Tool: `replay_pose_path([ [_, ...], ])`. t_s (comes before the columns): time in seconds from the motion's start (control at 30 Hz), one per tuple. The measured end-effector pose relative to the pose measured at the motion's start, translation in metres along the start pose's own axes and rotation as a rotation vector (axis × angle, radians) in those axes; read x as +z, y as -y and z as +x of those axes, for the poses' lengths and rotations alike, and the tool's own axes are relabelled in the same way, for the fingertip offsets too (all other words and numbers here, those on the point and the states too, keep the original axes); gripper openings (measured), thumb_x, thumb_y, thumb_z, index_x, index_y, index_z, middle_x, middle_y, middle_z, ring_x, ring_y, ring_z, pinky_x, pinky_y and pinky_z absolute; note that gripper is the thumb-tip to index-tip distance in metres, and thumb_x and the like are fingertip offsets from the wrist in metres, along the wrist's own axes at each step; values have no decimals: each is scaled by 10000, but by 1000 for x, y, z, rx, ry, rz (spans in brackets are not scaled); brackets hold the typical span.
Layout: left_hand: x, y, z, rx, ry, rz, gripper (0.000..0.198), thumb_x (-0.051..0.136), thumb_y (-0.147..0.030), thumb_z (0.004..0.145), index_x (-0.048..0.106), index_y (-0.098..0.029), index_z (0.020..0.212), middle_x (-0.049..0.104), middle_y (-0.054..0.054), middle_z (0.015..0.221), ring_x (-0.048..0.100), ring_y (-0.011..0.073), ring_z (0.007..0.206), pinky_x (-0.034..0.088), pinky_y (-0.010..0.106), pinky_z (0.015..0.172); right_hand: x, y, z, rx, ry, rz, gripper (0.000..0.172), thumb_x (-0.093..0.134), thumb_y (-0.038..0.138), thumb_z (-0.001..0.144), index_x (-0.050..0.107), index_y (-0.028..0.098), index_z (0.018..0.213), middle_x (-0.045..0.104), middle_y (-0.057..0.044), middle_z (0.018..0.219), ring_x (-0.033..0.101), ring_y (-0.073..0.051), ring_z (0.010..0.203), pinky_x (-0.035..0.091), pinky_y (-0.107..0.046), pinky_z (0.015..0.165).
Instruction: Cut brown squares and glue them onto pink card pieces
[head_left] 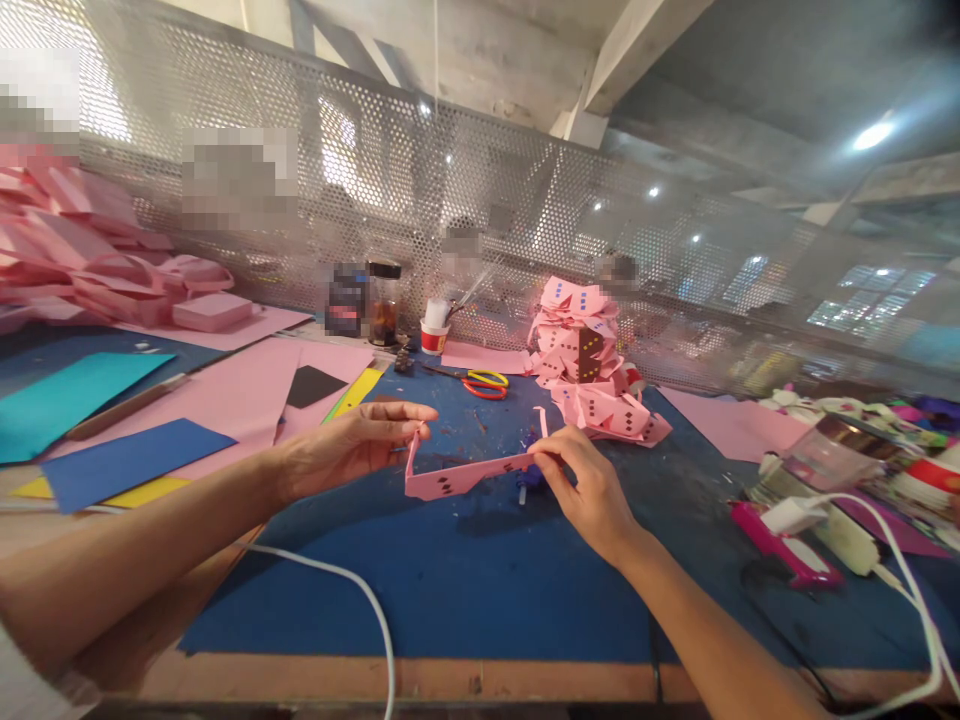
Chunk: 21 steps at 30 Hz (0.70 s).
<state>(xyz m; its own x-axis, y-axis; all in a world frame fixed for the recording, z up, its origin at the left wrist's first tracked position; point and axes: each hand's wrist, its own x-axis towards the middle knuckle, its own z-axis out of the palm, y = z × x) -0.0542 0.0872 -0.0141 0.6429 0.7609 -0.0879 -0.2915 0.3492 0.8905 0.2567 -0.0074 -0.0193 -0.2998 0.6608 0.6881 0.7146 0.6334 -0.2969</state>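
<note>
Between my two hands a pink paper strip (476, 478) with black diamond marks is held up over the blue mat, its ends folded back. My left hand (367, 437) pinches the folded left end between thumb and fingers. At the other end, my right hand (585, 485) grips the strip near its right fold. Behind the strip, partly hidden, a small dark blue object (531, 475) lies on the mat. Farther back, beyond my right hand, rises a pile of similar pink paper pieces (581, 375) with blue, black and yellow marks.
Red and yellow scissors (486, 383) lie behind the strip, near a red-and-white cup (433, 335) and a dark-lidded jar (384, 305). Coloured sheets (139, 460) and a pink heap (97, 250) fill the left. A white cable (337, 570) crosses the front; a pink power strip (784, 545) lies right.
</note>
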Motion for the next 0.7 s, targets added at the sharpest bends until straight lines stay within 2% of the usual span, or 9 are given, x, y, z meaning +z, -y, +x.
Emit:
replay_pose_path([
  [0.3, -1, 1, 3, 24, -13, 24, 164, 777, -94, 774, 762, -161, 923, 724, 40, 824, 646, 108, 715, 522, 185, 666, -1, 0, 1, 0, -7, 1, 119, 499, 200, 1008, 607, 229, 1049, 609, -56, 957, 612, -192, 905, 504, -344, 840],
  [0.5, 4, -2, -1, 13, 1, 43, 126, 750, -125, 818, 743, -161, 938, 698, 6, 835, 618, 89, 729, 508, 179, 709, 0, 1, 2, 2, -14, 4, 130, 483, 204, 1015, 609, 230, 1032, 606, -51, 945, 606, -186, 890, 500, -338, 830],
  [0.7, 1, -2, 2, 26, 43, 83, 101, 792, -200, 782, 732, -172, 858, 640, -12, 748, 568, 88, 658, 490, 185, 653, -1, 2, 2, 9, -10, -21, 139, 470, 216, 1022, 609, 225, 1030, 599, -55, 935, 595, -183, 881, 498, -327, 816],
])
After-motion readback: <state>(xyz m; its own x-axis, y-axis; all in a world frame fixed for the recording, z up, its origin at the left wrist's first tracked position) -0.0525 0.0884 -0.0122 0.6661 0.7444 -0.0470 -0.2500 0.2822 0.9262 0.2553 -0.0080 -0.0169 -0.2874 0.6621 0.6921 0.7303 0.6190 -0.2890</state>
